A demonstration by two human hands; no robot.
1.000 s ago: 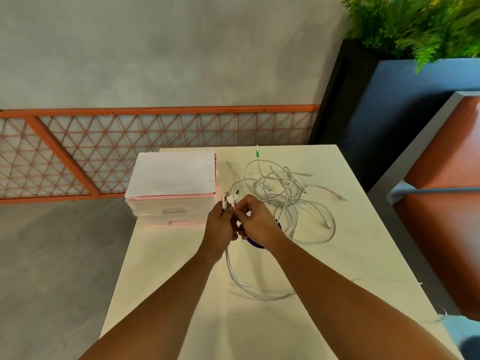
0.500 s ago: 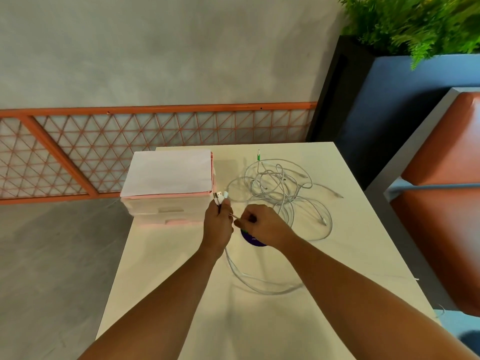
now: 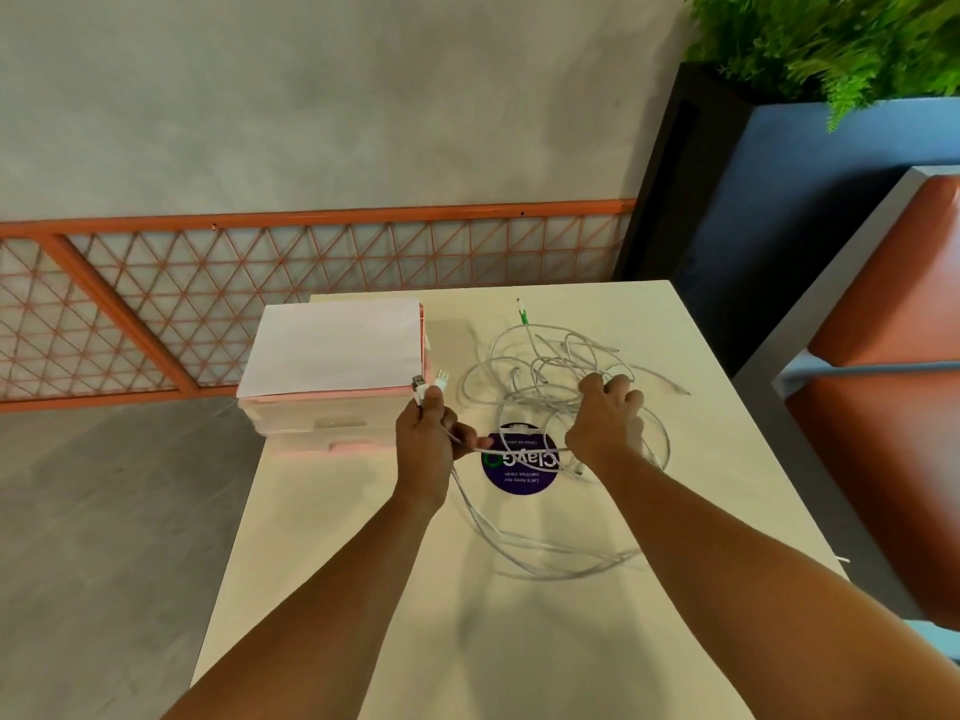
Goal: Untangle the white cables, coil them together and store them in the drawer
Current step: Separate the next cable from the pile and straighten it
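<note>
While the left hand clamps the plug ends, the right hand grips the tangled white cables; slow pulls should spare knots.

So the two hands were bunched up together a second ago, and now they've split apart. The right hand has slid off to the right into the tangled heap of thin white cables and curls its fingers over some strands, while the left hand grips the white plug ends closer to the left. One strand now stretches between them, and the round purple sticker that was half hidden is mostly uncovered.
</note>
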